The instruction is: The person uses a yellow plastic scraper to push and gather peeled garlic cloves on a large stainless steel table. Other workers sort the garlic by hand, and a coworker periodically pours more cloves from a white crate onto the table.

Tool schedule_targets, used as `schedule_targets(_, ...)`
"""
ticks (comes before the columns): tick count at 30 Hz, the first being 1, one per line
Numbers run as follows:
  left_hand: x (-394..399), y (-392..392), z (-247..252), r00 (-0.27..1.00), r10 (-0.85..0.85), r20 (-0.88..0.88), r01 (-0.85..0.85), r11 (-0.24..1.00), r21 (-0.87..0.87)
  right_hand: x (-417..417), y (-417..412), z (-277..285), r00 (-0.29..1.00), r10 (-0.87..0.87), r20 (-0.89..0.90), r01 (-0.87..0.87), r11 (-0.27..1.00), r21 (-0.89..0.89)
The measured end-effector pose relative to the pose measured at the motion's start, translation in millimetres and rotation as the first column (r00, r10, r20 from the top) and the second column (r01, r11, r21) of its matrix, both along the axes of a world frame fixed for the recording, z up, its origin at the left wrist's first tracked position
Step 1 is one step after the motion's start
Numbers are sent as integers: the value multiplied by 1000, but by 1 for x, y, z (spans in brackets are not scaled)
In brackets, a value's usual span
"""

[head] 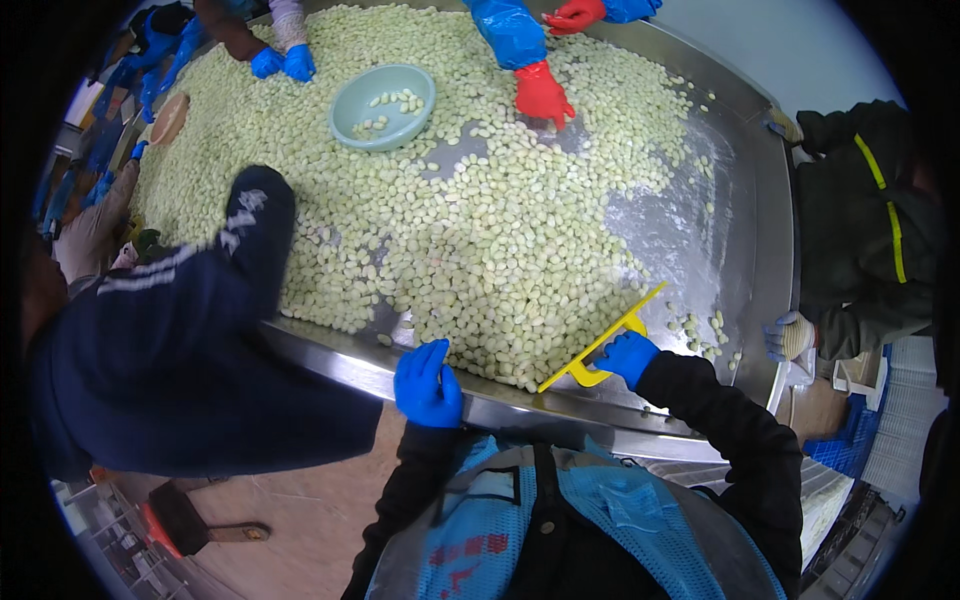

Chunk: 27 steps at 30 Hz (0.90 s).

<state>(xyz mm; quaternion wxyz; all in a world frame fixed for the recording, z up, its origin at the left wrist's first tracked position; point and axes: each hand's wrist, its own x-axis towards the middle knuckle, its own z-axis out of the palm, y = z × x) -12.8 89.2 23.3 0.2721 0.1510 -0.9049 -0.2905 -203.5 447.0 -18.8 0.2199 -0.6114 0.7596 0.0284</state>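
My right hand [628, 358], in a blue glove, grips the handle of a yellow plastic scraper [604, 337]. The scraper's long edge lies slantwise against a heap of pale green oval pieces [517, 300], which look like fruit or nuts, on a stainless steel table [667, 232]. My left hand [429, 384], also blue-gloved, is raised at the table's near rim with its palm edge by the metal, and nothing shows in it. Small loose pieces [701, 334] lie beyond the scraper on the right. A pale green basin [382, 107] with a few pieces inside rests on the heap.
A co-worker in dark blue [172, 337] leans over the table at my left. Another's red-gloved hand [541, 94] touches the heap opposite; blue-gloved hands [283, 63] are farther left. A person in striped gloves [791, 336] stands at the right rim. An orange basin [169, 118] sits far left.
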Motion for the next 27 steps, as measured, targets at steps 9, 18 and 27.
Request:
schedule_targets(9,2,3,1,1000,-19,-9,19,1000,-6,-3,-90,-11,1000,-19,-25,17,995,-101)
schedule_targets(18,6,3,-3,999,-26,19,26,1000,-6,30,-108,6,869,-410,276,443,894,-68)
schedule_targets(27,13,2,-16,998,-17,57,18,1000,-22,61,-8,55,524,-796,304,847,522,-94)
